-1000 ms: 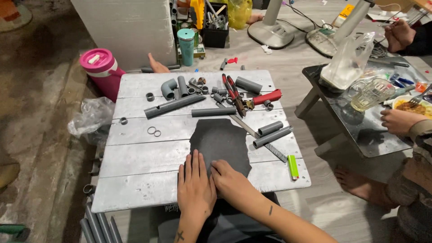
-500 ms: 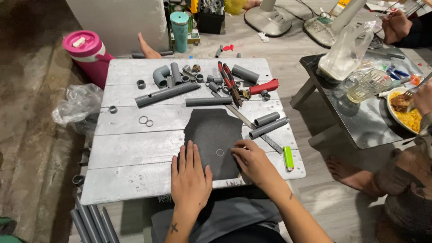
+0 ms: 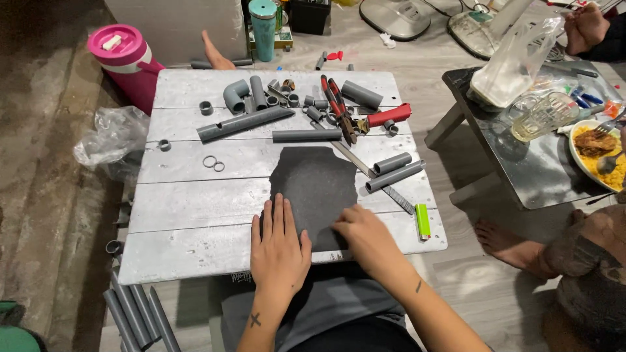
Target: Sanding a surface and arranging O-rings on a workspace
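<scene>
while the left hand (image 3: 279, 251) lies flat with spread grip on the dark sheet (image 3: 314, 189) at the near middle of the table (image 3: 189, 228), right hand (image 3: 365, 236) pressing its edge, flat even pressure would best keep it from sliding.

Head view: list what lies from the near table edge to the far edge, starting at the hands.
Left hand and right hand → dark grey sheet → straight grey pipe → red-handled cutter → grey pipe elbow.

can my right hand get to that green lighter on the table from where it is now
Probably yes. The right hand rests on the dark sheet, and the green lighter lies just beside it with only bare table between.
</scene>
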